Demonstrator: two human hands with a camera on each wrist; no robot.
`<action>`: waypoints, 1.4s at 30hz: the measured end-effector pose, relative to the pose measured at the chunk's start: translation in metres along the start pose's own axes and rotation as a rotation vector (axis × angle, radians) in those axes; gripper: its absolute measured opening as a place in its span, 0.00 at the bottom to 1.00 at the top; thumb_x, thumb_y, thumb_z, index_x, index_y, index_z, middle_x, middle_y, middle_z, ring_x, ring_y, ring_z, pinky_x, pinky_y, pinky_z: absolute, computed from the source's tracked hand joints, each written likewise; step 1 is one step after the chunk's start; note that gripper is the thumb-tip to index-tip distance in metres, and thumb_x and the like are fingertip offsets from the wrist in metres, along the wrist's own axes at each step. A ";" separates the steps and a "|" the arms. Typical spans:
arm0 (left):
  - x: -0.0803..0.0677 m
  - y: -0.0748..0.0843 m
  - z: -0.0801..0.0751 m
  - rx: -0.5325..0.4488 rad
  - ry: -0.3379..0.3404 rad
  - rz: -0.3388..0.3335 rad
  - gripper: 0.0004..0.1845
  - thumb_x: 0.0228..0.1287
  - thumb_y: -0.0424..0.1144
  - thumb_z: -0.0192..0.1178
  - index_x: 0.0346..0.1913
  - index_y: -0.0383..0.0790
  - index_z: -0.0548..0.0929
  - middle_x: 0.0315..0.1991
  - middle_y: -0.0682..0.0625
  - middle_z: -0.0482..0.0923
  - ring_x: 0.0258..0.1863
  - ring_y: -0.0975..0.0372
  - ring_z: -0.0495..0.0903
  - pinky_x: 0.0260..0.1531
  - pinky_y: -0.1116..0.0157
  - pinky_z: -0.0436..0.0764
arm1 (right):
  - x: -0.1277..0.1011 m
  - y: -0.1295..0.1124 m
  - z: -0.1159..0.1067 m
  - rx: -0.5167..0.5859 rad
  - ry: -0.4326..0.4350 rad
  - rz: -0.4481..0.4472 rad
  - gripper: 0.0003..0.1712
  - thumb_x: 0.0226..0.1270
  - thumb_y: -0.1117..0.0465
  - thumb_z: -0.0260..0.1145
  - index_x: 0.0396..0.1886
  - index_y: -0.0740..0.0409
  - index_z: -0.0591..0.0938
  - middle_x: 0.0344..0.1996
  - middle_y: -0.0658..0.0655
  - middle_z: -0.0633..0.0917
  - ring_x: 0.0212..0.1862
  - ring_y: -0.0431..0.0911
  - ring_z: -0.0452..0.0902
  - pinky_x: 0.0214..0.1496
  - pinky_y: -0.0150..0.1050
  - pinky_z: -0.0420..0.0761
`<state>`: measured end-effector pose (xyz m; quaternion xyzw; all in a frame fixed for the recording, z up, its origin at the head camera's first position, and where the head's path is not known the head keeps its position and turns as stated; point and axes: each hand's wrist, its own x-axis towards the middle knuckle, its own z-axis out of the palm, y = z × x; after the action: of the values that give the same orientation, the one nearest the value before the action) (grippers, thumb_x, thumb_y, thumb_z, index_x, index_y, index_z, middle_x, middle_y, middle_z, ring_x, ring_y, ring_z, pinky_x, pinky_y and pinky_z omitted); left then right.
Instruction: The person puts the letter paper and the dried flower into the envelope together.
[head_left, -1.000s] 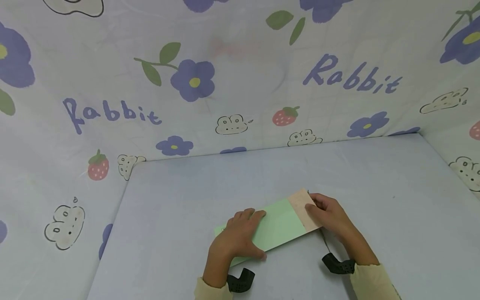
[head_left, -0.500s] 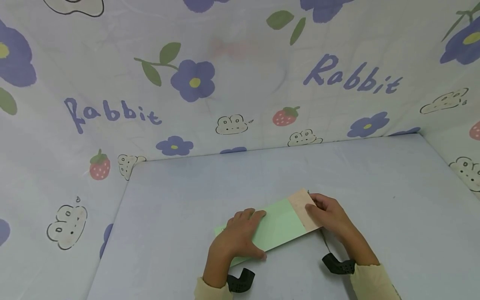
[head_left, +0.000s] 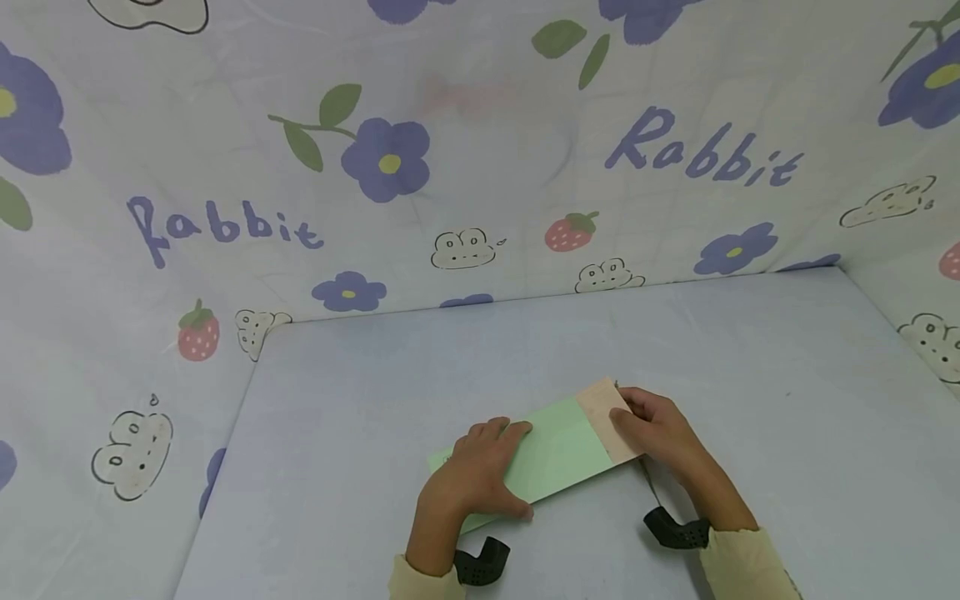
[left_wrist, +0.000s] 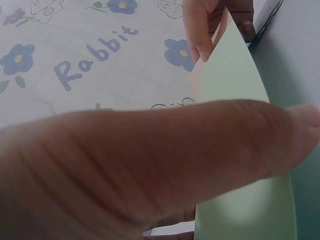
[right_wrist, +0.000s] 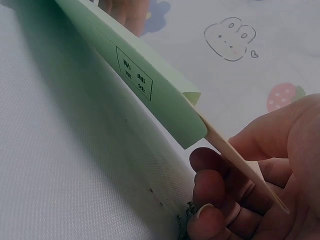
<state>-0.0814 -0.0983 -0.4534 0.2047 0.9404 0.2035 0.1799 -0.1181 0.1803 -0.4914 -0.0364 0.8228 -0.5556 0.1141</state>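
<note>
A light green envelope (head_left: 558, 450) lies slanted above the white surface, with a printed box of characters on its underside in the right wrist view. From its right end sticks a beige paper (head_left: 600, 408), its inner part hidden inside. My left hand (head_left: 480, 471) rests spread across the envelope's left part, thumb over the near edge. In the left wrist view that thumb (left_wrist: 200, 155) crosses the green face. My right hand (head_left: 663, 429) pinches the beige paper's outer end, thumb on top and curled fingers (right_wrist: 210, 185) beneath it.
A white cloth-covered surface (head_left: 360, 392) spreads around both hands. Behind it rises a patterned cloth wall (head_left: 487, 175) with flowers and strawberries. Black wrist mounts (head_left: 482, 562) sit at both wrists. A dark cord (right_wrist: 185, 225) shows by the right fingers.
</note>
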 end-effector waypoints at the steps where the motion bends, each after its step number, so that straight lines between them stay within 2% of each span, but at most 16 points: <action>1: 0.000 0.000 0.000 -0.002 0.000 0.000 0.54 0.43 0.52 0.82 0.74 0.45 0.65 0.71 0.41 0.64 0.70 0.47 0.62 0.65 0.45 0.65 | 0.000 0.000 0.000 0.001 0.001 0.001 0.27 0.76 0.61 0.58 0.68 0.72 0.71 0.49 0.67 0.84 0.40 0.47 0.81 0.41 0.39 0.79; 22: 0.000 0.000 0.001 -0.001 0.004 0.003 0.54 0.43 0.51 0.82 0.74 0.45 0.65 0.71 0.41 0.64 0.70 0.47 0.63 0.65 0.45 0.65 | 0.001 0.002 0.002 0.009 0.000 0.011 0.27 0.76 0.62 0.58 0.68 0.73 0.70 0.49 0.67 0.84 0.40 0.47 0.81 0.40 0.39 0.79; 31: 0.000 0.000 0.000 -0.002 0.004 0.006 0.54 0.42 0.51 0.82 0.73 0.46 0.65 0.71 0.41 0.64 0.69 0.47 0.63 0.65 0.45 0.65 | 0.001 0.000 0.001 0.002 -0.005 0.006 0.28 0.76 0.62 0.58 0.69 0.74 0.69 0.52 0.69 0.83 0.41 0.46 0.82 0.40 0.38 0.79; 42: 0.001 0.001 0.001 0.003 0.005 -0.002 0.54 0.42 0.51 0.82 0.74 0.46 0.65 0.70 0.41 0.64 0.69 0.48 0.63 0.65 0.46 0.65 | 0.001 -0.001 0.001 0.005 0.006 -0.004 0.26 0.75 0.62 0.59 0.67 0.72 0.72 0.49 0.67 0.84 0.39 0.46 0.82 0.41 0.38 0.79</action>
<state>-0.0819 -0.0969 -0.4538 0.2037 0.9413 0.2025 0.1772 -0.1192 0.1785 -0.4909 -0.0362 0.8218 -0.5578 0.1107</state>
